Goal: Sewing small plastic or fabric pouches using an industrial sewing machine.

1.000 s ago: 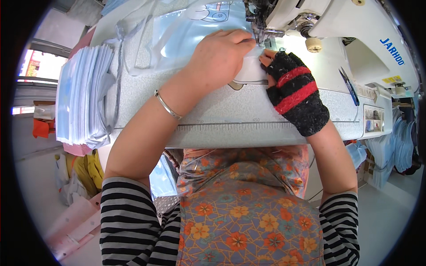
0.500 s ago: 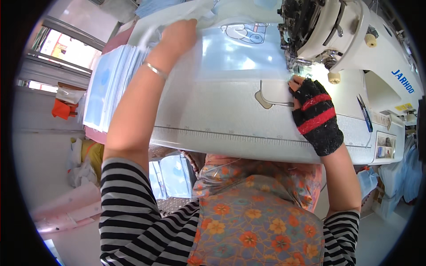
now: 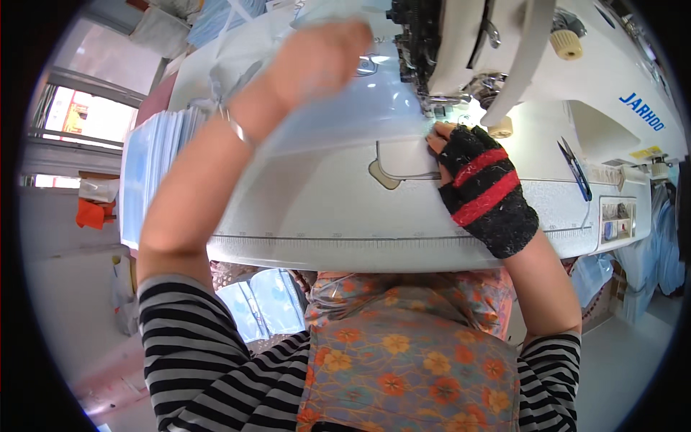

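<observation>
My right hand (image 3: 484,189), in a black fingerless glove with red stripes, rests on the sewing machine bed (image 3: 302,201). Its bare fingertips are pressed together at the near edge of a light blue printed sheet (image 3: 360,108), close to the presser foot. Whatever lies under those fingertips is mostly hidden. My left hand (image 3: 320,61) is raised over the far part of the sheet, left of the machine head (image 3: 497,50). Motion blurs its curled fingers, so a hold cannot be made out. A bracelet circles that wrist.
A stack of light blue sheets (image 3: 151,162) stands on the left of the table. Thread snips (image 3: 576,169) lie right of my gloved hand, near a small parts tray (image 3: 617,222). More blue pieces (image 3: 266,302) lie below the table edge, and others hang at far right.
My left hand has swung right, toward the machine head, over the sheet. My right hand stays by the presser foot. The whole view has shifted, moving the machine leftward in it.
</observation>
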A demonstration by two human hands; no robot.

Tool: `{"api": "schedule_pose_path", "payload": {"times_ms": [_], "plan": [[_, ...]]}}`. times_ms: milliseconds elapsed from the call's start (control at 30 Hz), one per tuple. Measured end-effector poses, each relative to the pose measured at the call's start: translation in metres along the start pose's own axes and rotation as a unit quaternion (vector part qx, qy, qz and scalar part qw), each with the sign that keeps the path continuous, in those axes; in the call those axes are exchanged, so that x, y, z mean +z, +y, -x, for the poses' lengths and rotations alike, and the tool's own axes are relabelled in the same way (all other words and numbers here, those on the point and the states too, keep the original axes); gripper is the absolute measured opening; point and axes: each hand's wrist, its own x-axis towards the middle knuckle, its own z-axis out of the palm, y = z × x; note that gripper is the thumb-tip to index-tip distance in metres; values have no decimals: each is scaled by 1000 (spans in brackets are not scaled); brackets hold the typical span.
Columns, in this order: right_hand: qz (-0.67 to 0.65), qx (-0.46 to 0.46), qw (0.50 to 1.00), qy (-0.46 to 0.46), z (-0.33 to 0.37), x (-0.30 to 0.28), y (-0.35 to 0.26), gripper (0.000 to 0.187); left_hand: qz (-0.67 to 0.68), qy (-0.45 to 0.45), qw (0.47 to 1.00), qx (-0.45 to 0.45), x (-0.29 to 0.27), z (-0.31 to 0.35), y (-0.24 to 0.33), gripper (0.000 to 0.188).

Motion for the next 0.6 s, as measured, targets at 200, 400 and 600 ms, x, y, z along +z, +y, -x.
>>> {"api": "schedule_pose_path", "payload": {"times_ms": [200,400,600], "plan": [[-14,-12,999,26,-2,0,1,37,81,11,997,9,11,32,77,32],[-49,-55,997,32,-2,-4,-8,35,117,-149,979,-72,-19,43,113,31],[5,-51,999,9,-1,1,-5,36,119,-25,992,-46,0,50,141,45]]}}
